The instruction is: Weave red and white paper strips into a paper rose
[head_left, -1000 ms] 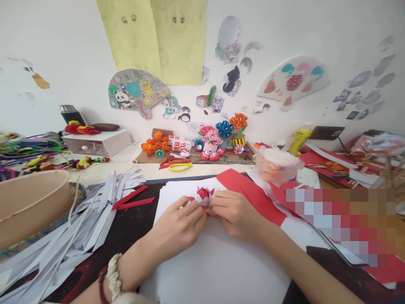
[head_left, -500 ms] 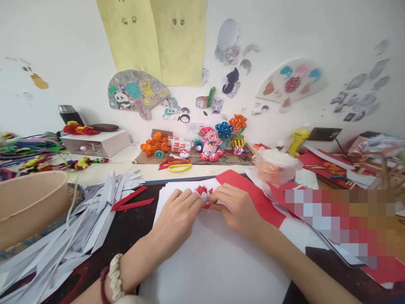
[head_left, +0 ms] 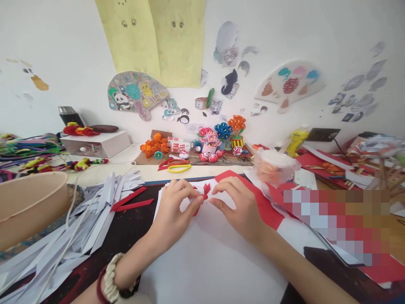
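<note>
My left hand [head_left: 175,207] pinches a small folded piece of red and white paper [head_left: 205,193] between thumb and fingertips. Its lower part is partly covered by my fingers. Just to the right of it, my right hand [head_left: 242,207] is curved, with thumb and forefinger apart and their tips close to the folded paper. Both hands are above a stack of white sheets [head_left: 218,261]. A red sheet [head_left: 268,207] lies beyond the right hand.
Loose white paper strips [head_left: 91,223] and two red strips [head_left: 134,205] lie left, beside a beige basin [head_left: 28,207]. Yellow-handled scissors [head_left: 179,168] and craft flowers [head_left: 223,131] stand along the back. A plastic-wrapped tub [head_left: 274,164] is at right.
My right fingers have come off the folded paper and spread apart. The left hand has turned and still holds the piece, which is now tilted to show more red.
</note>
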Available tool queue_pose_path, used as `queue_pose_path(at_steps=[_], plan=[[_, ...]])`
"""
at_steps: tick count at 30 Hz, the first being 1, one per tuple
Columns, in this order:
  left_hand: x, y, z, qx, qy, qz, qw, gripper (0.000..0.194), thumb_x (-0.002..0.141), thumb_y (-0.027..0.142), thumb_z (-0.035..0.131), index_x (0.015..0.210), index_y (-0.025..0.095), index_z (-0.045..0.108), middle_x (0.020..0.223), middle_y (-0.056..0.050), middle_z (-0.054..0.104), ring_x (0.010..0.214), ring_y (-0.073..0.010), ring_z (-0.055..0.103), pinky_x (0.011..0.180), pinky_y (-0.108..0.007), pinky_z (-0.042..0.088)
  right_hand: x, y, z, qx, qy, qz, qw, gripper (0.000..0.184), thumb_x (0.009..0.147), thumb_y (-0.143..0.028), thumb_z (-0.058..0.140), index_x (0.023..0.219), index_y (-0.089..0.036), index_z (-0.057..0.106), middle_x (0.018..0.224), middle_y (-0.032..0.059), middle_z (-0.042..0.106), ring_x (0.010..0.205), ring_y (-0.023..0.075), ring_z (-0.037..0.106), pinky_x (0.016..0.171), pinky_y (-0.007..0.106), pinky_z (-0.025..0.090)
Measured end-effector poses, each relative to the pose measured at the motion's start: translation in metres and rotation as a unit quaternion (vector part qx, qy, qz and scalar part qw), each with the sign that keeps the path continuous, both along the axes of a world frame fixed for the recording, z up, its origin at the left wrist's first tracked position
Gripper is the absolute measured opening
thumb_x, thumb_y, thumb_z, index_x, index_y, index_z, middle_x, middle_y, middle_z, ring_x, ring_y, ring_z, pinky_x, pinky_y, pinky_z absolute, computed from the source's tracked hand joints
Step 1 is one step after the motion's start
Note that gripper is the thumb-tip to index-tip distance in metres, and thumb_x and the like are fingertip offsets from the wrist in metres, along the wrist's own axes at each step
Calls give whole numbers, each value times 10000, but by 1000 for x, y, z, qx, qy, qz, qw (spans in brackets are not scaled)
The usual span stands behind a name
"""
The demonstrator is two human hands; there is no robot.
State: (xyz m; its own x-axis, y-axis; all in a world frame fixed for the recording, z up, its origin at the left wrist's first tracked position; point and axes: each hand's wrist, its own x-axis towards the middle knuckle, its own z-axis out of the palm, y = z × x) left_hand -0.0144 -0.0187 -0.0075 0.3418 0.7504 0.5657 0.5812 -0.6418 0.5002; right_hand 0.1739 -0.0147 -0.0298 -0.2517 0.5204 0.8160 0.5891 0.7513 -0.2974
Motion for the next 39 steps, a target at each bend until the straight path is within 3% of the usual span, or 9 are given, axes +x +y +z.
queue_pose_path(at_steps=[3, 8, 13, 22, 28, 35, 39], plan=[[-1, 1, 2, -19, -30, -7, 999, 232, 934, 250, 547, 720, 195, 617, 801, -13, 644, 790, -174, 550, 738, -340, 419, -1, -2, 0, 25, -23, -10, 999, 257, 926, -422, 597, 814, -191, 608, 715, 20, 633, 659, 164, 545, 619, 282, 385], [-1, -2, 5, -47, -17, 0, 999, 234, 924, 239, 564, 700, 187, 605, 799, -6, 644, 811, -174, 562, 766, -346, 417, -4, -1, -2, 80, -83, -5, 993, 215, 969, -252, 552, 777, -175, 609, 665, 22, 647, 582, 143, 495, 569, 277, 333], [0, -3, 5, -32, -4, 10, 999, 169, 906, 267, 596, 757, 198, 636, 843, -12, 623, 823, -182, 548, 764, -356, 396, -6, -2, 0, 119, -108, 30, 987, 246, 962, -146, 523, 728, -160, 598, 618, 21, 621, 568, 130, 519, 553, 262, 362], [-1, -1, 4, -38, -15, 36, 999, 189, 922, 245, 562, 752, 193, 626, 858, -22, 584, 856, -193, 536, 755, -345, 416, -6, -4, -6, 93, -102, 52, 989, 203, 936, -107, 493, 751, -173, 545, 621, 4, 564, 537, 114, 498, 527, 231, 384], [-5, 3, 5, -18, 9, 21, 1000, 160, 916, 218, 561, 781, 200, 644, 860, -26, 617, 839, -195, 547, 743, -338, 426, -6, -6, -3, 61, -126, 72, 988, 217, 964, -123, 439, 789, -171, 557, 648, 11, 580, 561, 117, 520, 529, 228, 396], [-6, 4, 6, -16, 32, 29, 999, 179, 911, 280, 604, 771, 218, 696, 811, -7, 677, 790, -184, 560, 734, -348, 410, -8, -3, -8, 69, -103, 2, 992, 193, 937, -232, 539, 761, -166, 581, 615, -1, 592, 537, 122, 520, 529, 254, 376], [-6, 3, 6, 24, 54, 32, 998, 201, 905, 314, 611, 757, 241, 724, 766, 2, 701, 738, -182, 566, 696, -349, 382, -11, -2, -13, 90, -151, -21, 984, 286, 955, -137, 468, 684, -172, 552, 580, -6, 535, 535, 125, 476, 530, 263, 337]])
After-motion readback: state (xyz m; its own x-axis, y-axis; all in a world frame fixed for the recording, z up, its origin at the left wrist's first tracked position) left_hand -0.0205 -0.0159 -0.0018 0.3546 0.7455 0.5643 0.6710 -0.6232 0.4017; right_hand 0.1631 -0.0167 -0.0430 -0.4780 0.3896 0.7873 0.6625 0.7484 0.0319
